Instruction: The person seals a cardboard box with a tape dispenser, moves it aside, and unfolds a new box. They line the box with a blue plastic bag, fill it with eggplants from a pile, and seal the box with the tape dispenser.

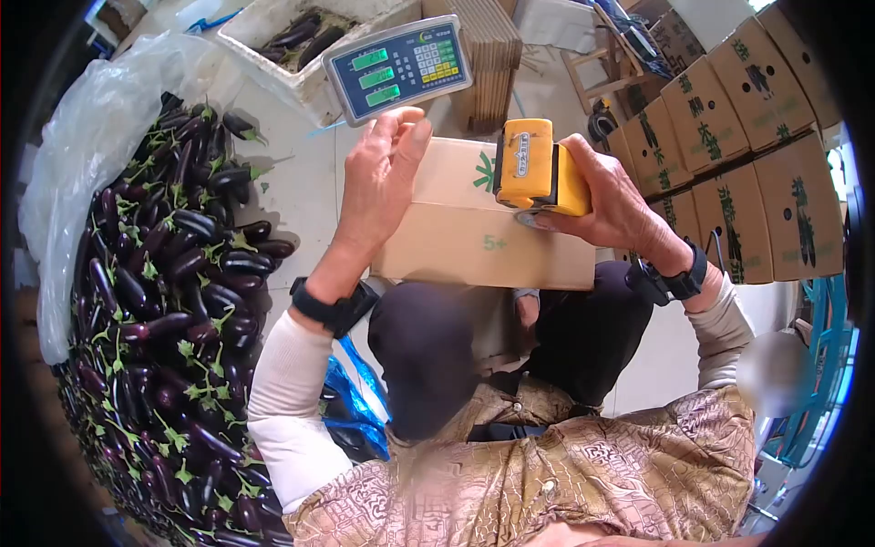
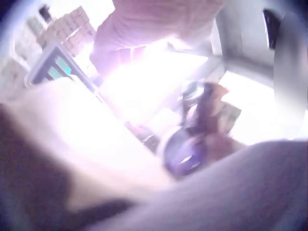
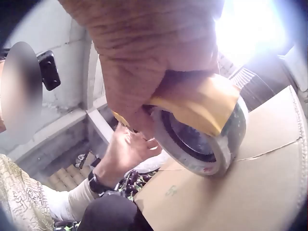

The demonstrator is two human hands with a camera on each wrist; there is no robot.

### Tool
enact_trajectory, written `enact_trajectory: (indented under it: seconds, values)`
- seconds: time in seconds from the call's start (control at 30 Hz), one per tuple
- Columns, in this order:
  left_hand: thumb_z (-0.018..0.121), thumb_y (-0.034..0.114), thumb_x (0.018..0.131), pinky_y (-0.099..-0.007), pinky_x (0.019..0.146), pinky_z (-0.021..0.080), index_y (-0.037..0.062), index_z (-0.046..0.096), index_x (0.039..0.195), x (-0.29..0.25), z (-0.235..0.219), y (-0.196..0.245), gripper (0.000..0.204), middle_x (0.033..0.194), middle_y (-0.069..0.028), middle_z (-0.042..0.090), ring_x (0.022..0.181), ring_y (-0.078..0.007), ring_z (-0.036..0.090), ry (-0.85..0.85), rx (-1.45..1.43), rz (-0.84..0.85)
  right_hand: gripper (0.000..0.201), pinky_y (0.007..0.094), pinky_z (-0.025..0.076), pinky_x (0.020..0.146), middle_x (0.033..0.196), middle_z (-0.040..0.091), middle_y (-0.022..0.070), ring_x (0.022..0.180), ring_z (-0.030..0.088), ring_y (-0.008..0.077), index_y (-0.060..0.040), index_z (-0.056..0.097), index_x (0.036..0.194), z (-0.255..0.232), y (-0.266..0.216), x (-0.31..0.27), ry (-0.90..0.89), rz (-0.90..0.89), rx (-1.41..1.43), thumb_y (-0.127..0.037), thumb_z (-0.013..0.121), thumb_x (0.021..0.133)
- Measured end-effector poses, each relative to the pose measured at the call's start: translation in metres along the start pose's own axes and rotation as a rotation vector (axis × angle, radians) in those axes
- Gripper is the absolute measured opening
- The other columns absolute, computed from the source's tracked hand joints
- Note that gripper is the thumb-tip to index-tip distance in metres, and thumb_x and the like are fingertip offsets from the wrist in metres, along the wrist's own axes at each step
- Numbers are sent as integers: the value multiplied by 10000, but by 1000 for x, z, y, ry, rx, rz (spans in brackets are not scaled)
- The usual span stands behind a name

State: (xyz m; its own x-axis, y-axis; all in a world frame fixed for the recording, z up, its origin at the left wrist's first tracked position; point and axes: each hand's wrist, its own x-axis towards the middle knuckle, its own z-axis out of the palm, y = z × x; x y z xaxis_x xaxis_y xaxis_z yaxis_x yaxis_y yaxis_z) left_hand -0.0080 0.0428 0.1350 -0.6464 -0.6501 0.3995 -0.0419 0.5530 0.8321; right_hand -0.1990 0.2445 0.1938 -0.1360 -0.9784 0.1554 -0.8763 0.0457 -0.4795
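Note:
A closed cardboard box [image 1: 456,242] with green print lies across the person's knees. The right hand [image 1: 620,201] grips a yellow tape dispenser [image 1: 533,169] over the box's top, toward its right side. In the right wrist view the tape roll [image 3: 211,154] sits against the cardboard [image 3: 192,197], under the right hand [image 3: 149,53]. The left hand [image 1: 385,178] is at the box's left end, its fingers raised and loosely bent, with nothing seen in them. The left wrist view is blurred and overexposed.
Many eggplants [image 1: 182,301] are heaped at the left beside plastic sheeting [image 1: 64,201]. A scale display [image 1: 398,70] and a foam box [image 1: 237,36] of eggplants stand beyond the carton. Printed cartons [image 1: 729,182] are stacked at right; flattened cardboard [image 1: 478,55] stands behind.

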Motion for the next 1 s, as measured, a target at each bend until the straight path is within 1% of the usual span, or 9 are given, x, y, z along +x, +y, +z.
enact_trajectory:
  seconds: [0.03,0.17,0.33,0.4,0.53,0.6,0.83,0.93,1.0]
  values:
    - [571,446,959,-325,800,474,27,602,1153,-3,-8,22,462,929,-82,625,868,-168,578,-90,-354,-276,593,417,522,698,846,606,190,796,640,394,-55,435,1098,1,-2,1,-9,0,3,-333,827,751]
    - [584,454,935,-283,769,474,15,618,1117,-15,-16,51,477,892,-62,644,850,-105,571,-268,-441,-466,585,418,531,697,846,607,192,799,648,392,-57,437,1096,1,-8,9,-14,-28,-84,-320,829,751]
    - [602,359,929,-302,723,508,-16,633,1108,-19,-2,47,416,812,-67,666,751,-142,630,-272,-395,-415,586,416,538,697,851,611,195,805,652,394,-54,435,1094,4,-12,8,-20,-9,-91,-309,833,747]
    - [525,309,985,-255,683,532,-12,604,1179,-15,-1,49,383,965,-64,669,828,-108,650,-385,-363,-388,590,416,542,698,858,619,199,805,654,402,-51,436,1101,4,-13,8,-21,-7,-100,-296,836,742]
    - [500,261,1011,-242,657,525,-14,621,1161,-14,6,46,336,939,-56,675,796,-97,647,-349,-417,-377,594,415,543,698,859,622,206,800,654,409,-44,442,1105,3,-11,11,-37,-42,-105,-287,839,736]
    - [519,178,1000,-267,636,495,-15,654,1048,-18,10,44,241,749,-62,674,671,-99,613,-243,-449,-398,598,418,543,701,852,620,208,796,651,415,-38,447,1106,3,-12,10,-33,-46,-126,-280,843,729]
    - [527,166,996,-280,593,489,-31,658,941,-15,11,30,243,673,-43,644,650,-88,610,-320,-457,-391,588,423,539,699,844,612,210,805,645,419,-37,451,1089,2,-21,14,-60,-15,-131,-267,848,720]
    - [534,149,986,-316,606,493,-35,649,943,-16,14,21,222,684,-71,658,643,-133,634,-292,-492,-445,589,427,537,696,839,607,209,806,641,420,-35,448,1082,3,-23,16,-71,-19,-141,-263,848,715]
    - [532,124,976,-354,621,495,-32,637,930,-17,17,19,194,697,-132,654,637,-214,651,-224,-318,-290,590,440,527,699,841,604,218,819,631,436,-31,436,1064,3,-24,19,-78,-34,-142,-265,847,712]
